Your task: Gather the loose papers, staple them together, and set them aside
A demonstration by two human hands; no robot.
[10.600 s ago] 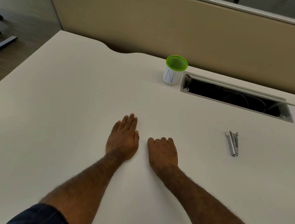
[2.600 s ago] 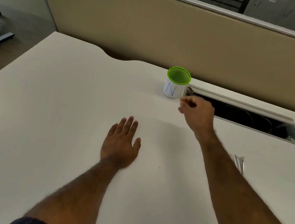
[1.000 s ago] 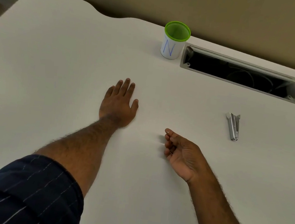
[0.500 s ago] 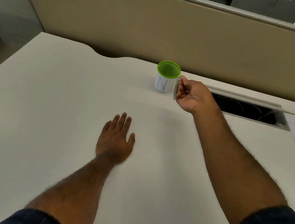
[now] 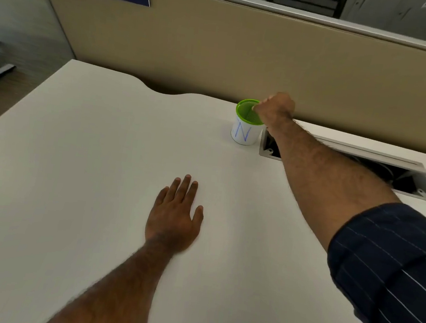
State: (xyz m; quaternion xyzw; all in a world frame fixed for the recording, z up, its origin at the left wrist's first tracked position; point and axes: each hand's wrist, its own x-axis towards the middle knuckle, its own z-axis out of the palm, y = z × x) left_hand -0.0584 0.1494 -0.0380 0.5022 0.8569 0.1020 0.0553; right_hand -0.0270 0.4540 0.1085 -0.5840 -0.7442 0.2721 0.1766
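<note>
Papers nowhere visible: right hand [image 5: 275, 108] bunched shut over far cup [image 5: 245, 128], left hand [image 5: 173, 218] flat, open, nearer.

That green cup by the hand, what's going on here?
A person is sitting at a white desk. Their right hand is stretched out over the mouth of a green-rimmed cup marked with a blue N, fingers bunched at the rim as if dropping in or picking out something small; nothing can be seen in the fingers. Their left hand lies flat, palm down, on the desk. No papers or stapler are in view, so no stapling is under way right now.
</note>
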